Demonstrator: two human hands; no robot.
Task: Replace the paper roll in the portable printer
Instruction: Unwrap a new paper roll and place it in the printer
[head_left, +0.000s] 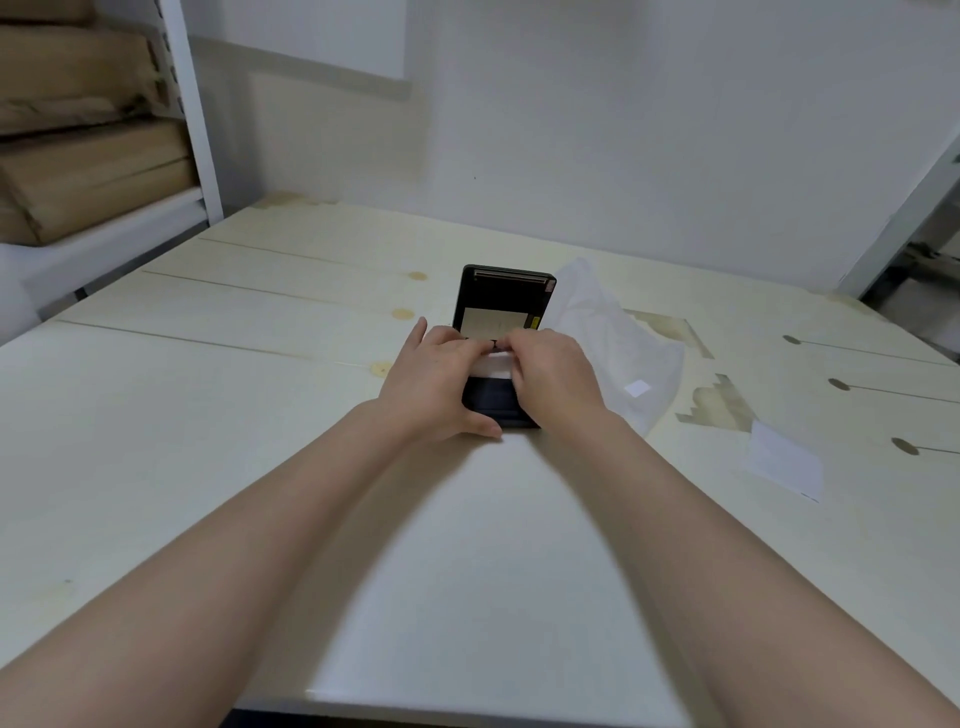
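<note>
A black portable printer (493, 402) lies on the white table (208, 415), its lid (503, 301) standing open and upright with a pale label on its inside. A white paper roll (491, 366) sits in the printer's open compartment, mostly hidden by my fingers. My left hand (434, 384) rests along the printer's left side, thumb at the near edge, fingers on the roll. From the right, my right hand (553, 376) covers the roll with its fingers curled onto it. The fingertips of both hands meet at the hinge.
A crumpled clear plastic bag (623, 343) lies right of the printer. A white paper slip (784, 462) lies further right and nearer. Brown parcels (78, 130) fill a white shelf at the left. A wall stands behind the table, and a metal frame at the far right.
</note>
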